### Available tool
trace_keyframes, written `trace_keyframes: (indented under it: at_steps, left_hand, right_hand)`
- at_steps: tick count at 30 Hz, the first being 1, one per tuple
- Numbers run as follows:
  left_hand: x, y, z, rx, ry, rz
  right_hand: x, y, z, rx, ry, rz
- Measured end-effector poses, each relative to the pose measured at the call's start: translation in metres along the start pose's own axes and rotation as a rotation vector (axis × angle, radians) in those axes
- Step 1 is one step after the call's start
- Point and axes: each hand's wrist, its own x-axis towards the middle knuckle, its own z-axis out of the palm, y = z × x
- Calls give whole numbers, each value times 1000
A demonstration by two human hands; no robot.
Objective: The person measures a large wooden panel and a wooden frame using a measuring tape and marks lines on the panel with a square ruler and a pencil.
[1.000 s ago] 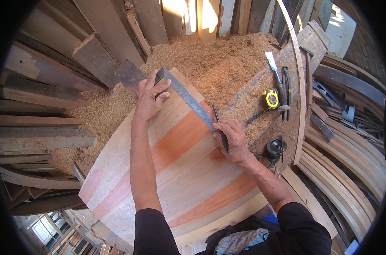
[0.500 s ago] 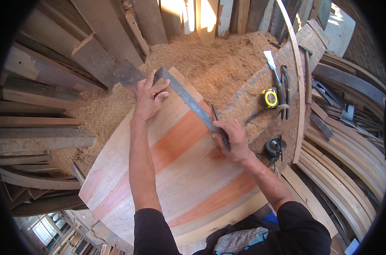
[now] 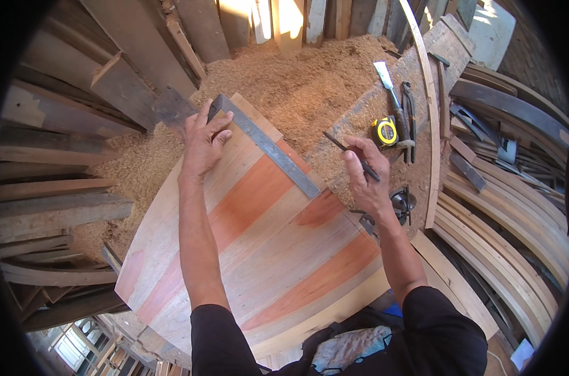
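A wide panel of pale and reddish wooden strips [image 3: 234,247] lies in front of me. Across its far right edge rests a metal try square [image 3: 273,151]. My left hand [image 3: 200,143] grips the square's dark stock near the panel's far corner, fingers beyond it and thumb on the near side. Off the panel's right edge, my right hand [image 3: 367,175] is closed round a dark pencil [image 3: 338,143] and hovers apart from the square. The pencil's end points away to the left. Part of the stock is hidden by my left fingers.
To the right, a yellow and black tape measure [image 3: 385,132], a chisel [image 3: 392,94] and pincers [image 3: 409,116] lie on a dusty plank. A circular-bladed power tool [image 3: 402,203] sits nearer. Sawdust [image 3: 297,78] heaps beyond the panel. Timber boards [image 3: 62,210] stack at left, curved strips [image 3: 497,250] at right.
My right hand has come off the end of the square's blade and moved right with the pencil. My left hand stays on the stock. The whole view has shifted slightly.
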Motion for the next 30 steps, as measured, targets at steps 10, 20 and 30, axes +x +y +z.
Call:
trace_keyframes:
  at_steps: [10, 20, 30]
  left_hand:
    - [-1, 55, 3, 198, 29, -199]
    - [0, 61, 0, 214, -31, -292]
    - [4, 64, -2, 223, -58, -284]
  right_hand:
    - [41, -21, 56, -118, -216, -372]
    - [105, -41, 122, -101, -379, -228]
    - [121, -59, 103, -261, -563, -318]
